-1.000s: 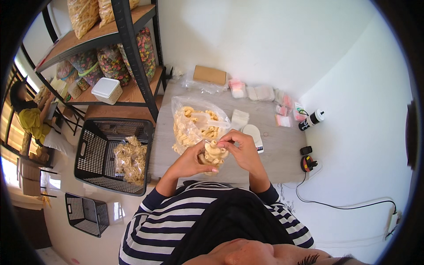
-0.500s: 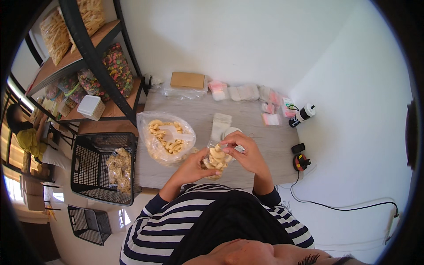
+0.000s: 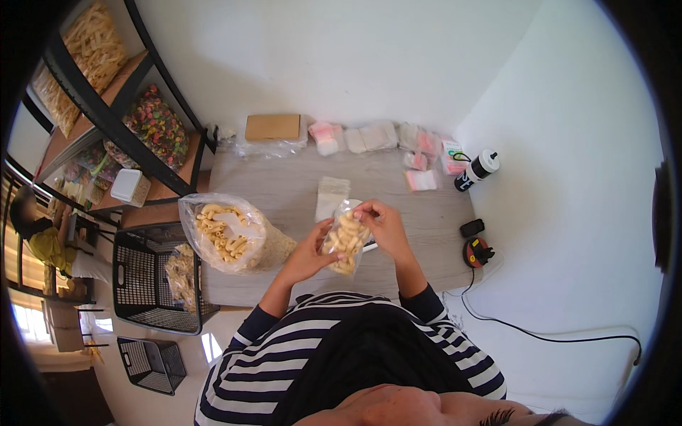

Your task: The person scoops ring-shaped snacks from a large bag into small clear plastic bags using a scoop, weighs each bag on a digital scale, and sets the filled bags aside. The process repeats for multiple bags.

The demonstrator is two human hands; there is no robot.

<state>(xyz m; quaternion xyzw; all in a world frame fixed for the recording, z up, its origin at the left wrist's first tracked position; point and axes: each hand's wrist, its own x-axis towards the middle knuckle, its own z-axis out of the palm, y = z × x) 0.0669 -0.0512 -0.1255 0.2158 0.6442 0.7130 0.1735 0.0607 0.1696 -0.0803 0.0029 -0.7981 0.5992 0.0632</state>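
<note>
A small clear bag (image 3: 346, 245) of pale curved macaroni-shaped snacks is between my hands above the table's front part. My left hand (image 3: 305, 257) is closed round its left side and lower part. The fingers of my right hand (image 3: 387, 228) pinch its upper right edge. To the left stands a large clear bag (image 3: 273, 250), open at the top and filled with the same snacks, with a translucent scoop (image 3: 240, 227) lying in it. Behind the small bag lies a stack of flat clear bags (image 3: 332, 197). A pale object beneath my hands is mostly hidden.
A black crate (image 3: 138, 291) with filled bags stands left of the table, a smaller crate (image 3: 160, 366) on the floor. Packets, a cardboard box (image 3: 273, 127) and a bottle (image 3: 477, 170) line the table's back. Shelves stand left; another person (image 3: 46, 238) is far left.
My right fingers have moved from a snack piece at the small bag's mouth to its upper edge. The bag is now held more upright. The view has shifted slightly.
</note>
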